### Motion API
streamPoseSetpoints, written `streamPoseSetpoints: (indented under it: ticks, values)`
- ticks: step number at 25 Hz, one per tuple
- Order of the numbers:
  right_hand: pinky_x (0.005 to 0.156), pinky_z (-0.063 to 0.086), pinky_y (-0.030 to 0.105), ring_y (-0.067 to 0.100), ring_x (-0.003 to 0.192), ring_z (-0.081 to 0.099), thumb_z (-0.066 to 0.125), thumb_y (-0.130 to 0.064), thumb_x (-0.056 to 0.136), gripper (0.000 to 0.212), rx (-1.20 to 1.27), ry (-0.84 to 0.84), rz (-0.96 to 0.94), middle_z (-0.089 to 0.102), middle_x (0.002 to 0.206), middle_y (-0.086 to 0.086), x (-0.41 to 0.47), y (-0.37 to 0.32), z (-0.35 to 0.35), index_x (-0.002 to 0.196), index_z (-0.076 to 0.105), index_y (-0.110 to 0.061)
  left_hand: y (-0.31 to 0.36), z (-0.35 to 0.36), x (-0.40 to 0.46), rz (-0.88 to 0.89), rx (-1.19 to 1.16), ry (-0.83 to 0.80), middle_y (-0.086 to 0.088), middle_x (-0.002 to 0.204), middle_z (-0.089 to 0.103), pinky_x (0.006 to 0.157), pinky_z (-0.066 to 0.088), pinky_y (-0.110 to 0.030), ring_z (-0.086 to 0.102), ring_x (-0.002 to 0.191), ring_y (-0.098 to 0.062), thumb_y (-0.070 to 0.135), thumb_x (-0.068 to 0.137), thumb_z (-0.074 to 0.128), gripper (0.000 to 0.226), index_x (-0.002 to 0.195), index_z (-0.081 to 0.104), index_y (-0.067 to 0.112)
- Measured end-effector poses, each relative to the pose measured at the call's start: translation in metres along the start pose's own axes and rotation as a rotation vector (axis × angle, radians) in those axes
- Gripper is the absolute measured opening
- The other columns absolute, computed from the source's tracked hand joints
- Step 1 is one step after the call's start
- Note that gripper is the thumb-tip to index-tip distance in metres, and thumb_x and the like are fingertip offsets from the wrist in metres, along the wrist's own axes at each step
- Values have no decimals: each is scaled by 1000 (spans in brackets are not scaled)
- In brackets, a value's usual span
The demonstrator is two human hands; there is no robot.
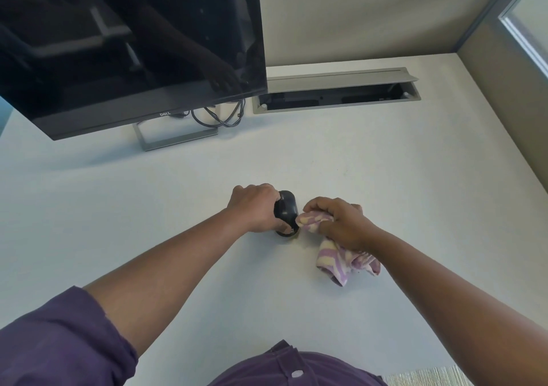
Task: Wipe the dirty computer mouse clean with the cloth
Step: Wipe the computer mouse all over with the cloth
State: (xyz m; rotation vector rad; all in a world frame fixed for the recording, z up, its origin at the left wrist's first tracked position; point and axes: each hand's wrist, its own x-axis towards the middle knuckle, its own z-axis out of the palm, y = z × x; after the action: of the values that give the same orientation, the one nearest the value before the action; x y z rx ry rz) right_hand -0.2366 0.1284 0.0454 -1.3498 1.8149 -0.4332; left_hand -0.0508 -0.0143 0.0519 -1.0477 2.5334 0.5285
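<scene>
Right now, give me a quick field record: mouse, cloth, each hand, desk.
mouse: black, tipped up on its end on the desk, not lying flat
left hand: gripping the mouse from its left side
right hand: bunching the cloth
cloth: purple and cream stripes, one end pressed to the mouse's right side, the rest trailing on the desk
desk: white
monitor: off, back left
</scene>
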Motion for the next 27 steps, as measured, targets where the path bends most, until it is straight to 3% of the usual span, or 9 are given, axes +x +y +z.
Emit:
streamPoseSetpoints:
  ticks: [3, 5, 7, 10, 14, 18, 21, 25, 27]
  values:
    - [89, 44, 26, 9, 97, 63, 59, -29, 80, 22, 207, 4, 64, 72, 95, -21, 1, -2, -4, 92, 71, -44, 3, 1, 1, -22, -29, 14, 9, 92, 59, 66, 30, -35, 58, 80, -20, 71, 60, 81, 55, 76, 50, 28]
    - [83, 44, 13, 5, 102, 62, 59, -23, 84, 23, 267, 62, 28, 68, 104, -14, 4, -4, -7, 91, 75, -38, 4, 3, 0, -35, -47, 28, 9, 92, 58, 65, 31, -34, 58, 79, -20, 68, 60, 84, 54, 77, 49, 29]
    - [80, 44, 6, 0, 97, 63, 59, -26, 84, 21, 306, 100, 21, 68, 101, -14, 9, -8, -12, 90, 79, -31, 4, 5, 0, -42, -59, 43, 9, 93, 58, 65, 31, -34, 58, 80, -21, 66, 59, 85, 54, 80, 52, 30]
    - [80, 56, 23, 13, 96, 71, 62, -15, 94, 26, 435, 91, 109, 76, 98, -14, 16, -12, -15, 100, 79, -33, 4, 7, 0, -57, -87, 48, 10, 88, 56, 63, 30, -33, 58, 77, -22, 65, 56, 87, 54, 76, 51, 30]
    - [93, 51, 42, 22, 103, 66, 50, -6, 87, 39, 260, 168, 132, 71, 106, -11, 27, -19, -9, 109, 67, -35, 3, 10, 0, -79, -132, 64, 13, 82, 57, 59, 29, -32, 58, 74, -20, 64, 54, 87, 53, 80, 57, 29]
    - [91, 48, 37, 16, 105, 61, 61, -23, 97, 18, 223, 134, 49, 66, 112, -9, 34, -24, 0, 110, 71, -28, -2, 15, -3, -85, -171, 105, 13, 90, 63, 62, 35, -31, 60, 80, -18, 65, 57, 84, 55, 93, 65, 30]
    - [87, 48, 35, 15, 102, 59, 75, -41, 89, 28, 46, 115, 25, 62, 115, -9, 39, -26, 9, 113, 70, -28, -3, 17, -4, -91, -202, 110, 13, 92, 65, 63, 37, -31, 62, 83, -18, 64, 57, 84, 52, 91, 65, 31]
    - [75, 52, 35, 19, 86, 63, 65, -47, 95, 21, 7, 147, 15, 70, 90, -8, 41, -28, 12, 91, 70, -28, -2, 19, -5, -105, -223, 122, 13, 95, 64, 64, 41, -32, 62, 84, -17, 64, 56, 84, 52, 91, 66, 31]
    - [71, 51, 30, 16, 85, 65, 65, -42, 96, 14, 46, 92, 23, 71, 87, -11, 39, -25, 2, 88, 69, -31, -3, 21, -5, -113, -227, 126, 14, 97, 65, 68, 44, -32, 64, 88, -17, 64, 55, 83, 53, 92, 66, 30]
